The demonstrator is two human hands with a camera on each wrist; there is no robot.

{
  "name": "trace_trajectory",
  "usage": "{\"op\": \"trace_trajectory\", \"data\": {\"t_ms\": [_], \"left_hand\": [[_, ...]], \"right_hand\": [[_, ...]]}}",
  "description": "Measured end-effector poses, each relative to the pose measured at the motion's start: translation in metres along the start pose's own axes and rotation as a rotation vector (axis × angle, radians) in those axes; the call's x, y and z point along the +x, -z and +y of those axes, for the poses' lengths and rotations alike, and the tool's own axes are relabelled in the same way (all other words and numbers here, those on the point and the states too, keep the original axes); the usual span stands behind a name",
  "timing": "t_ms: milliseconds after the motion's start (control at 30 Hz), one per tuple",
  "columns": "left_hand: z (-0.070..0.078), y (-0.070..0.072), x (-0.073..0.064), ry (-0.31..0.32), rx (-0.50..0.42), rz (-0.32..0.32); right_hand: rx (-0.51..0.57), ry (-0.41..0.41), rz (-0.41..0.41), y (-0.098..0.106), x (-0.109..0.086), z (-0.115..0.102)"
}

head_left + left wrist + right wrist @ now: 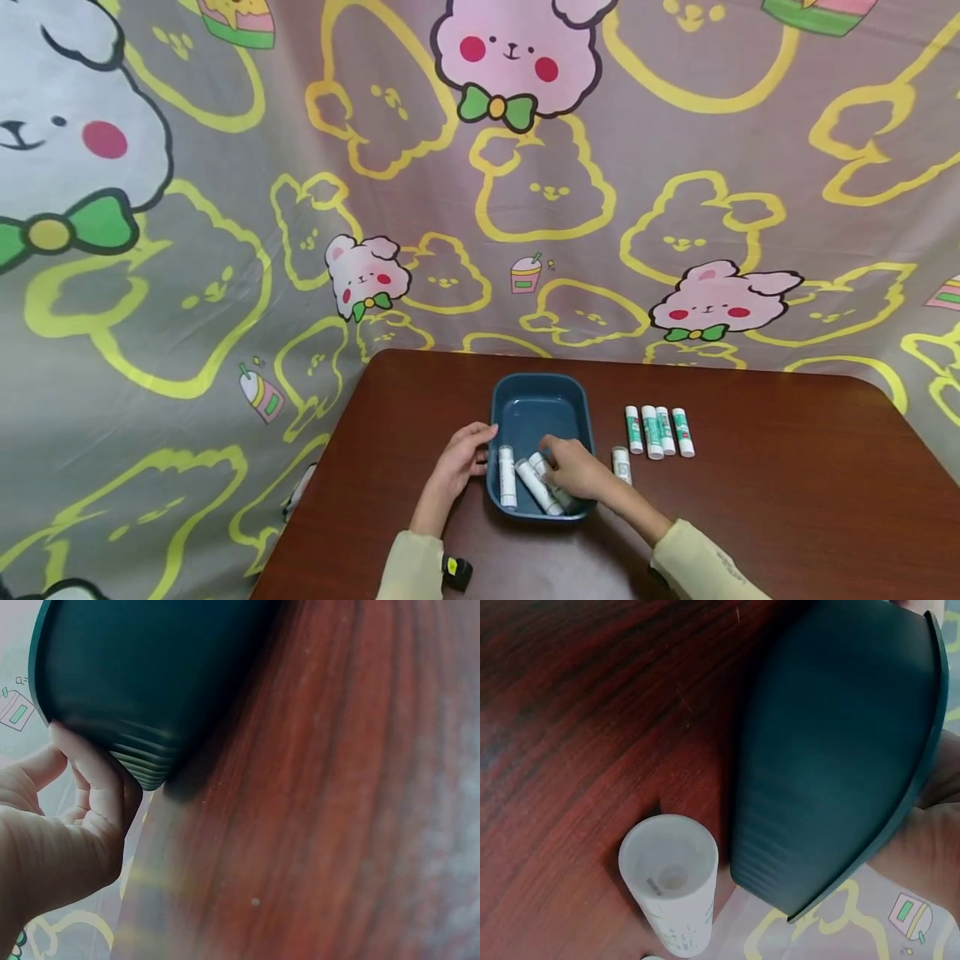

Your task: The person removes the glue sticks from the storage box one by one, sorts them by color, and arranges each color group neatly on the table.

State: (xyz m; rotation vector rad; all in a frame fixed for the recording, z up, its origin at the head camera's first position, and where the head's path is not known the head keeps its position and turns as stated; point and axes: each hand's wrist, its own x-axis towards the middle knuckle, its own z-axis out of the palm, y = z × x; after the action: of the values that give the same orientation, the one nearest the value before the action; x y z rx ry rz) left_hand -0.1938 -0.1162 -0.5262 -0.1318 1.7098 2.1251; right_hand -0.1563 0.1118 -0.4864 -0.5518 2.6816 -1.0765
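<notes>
A dark blue bin [542,408] lies on the table with several white glue sticks [507,477] in its near end. My left hand [459,457] holds the bin's left side, and the left wrist view shows its bent fingers [101,776] against the rim. Inside the bin, my right hand [576,468] pinches a glue stick [537,461] among the others. The bin wall hides those fingertips in the right wrist view. Just right of the bin is another glue stick [622,464], its hollow round end [669,859] facing the right wrist camera.
Several green-and-white glue sticks [651,432] lie side by side right of the bin. A small black object [457,573] is beside the left sleeve. Patterned cloth [555,208] hangs behind the brown table [780,483].
</notes>
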Motion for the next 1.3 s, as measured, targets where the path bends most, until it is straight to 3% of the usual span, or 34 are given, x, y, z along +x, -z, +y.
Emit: {"op": "trace_trajectory", "data": {"t_ms": [433, 867, 1300], "left_hand": [[-0.0015, -0.0003, -0.0019, 0.006, -0.003, 0.019], [-0.0072, -0.0004, -0.0013, -0.009, -0.027, 0.023], [-0.0015, -0.0042, 0.0004, -0.003, -0.007, 0.016]], "right_hand": [[-0.11, 0.054, 0.004, -0.0082, 0.0018, 0.0003], [-0.121, 0.065, 0.001, -0.0106, 0.0009, 0.0016], [-0.117, 0.076, 0.044, -0.0088, -0.0015, 0.004]]}}
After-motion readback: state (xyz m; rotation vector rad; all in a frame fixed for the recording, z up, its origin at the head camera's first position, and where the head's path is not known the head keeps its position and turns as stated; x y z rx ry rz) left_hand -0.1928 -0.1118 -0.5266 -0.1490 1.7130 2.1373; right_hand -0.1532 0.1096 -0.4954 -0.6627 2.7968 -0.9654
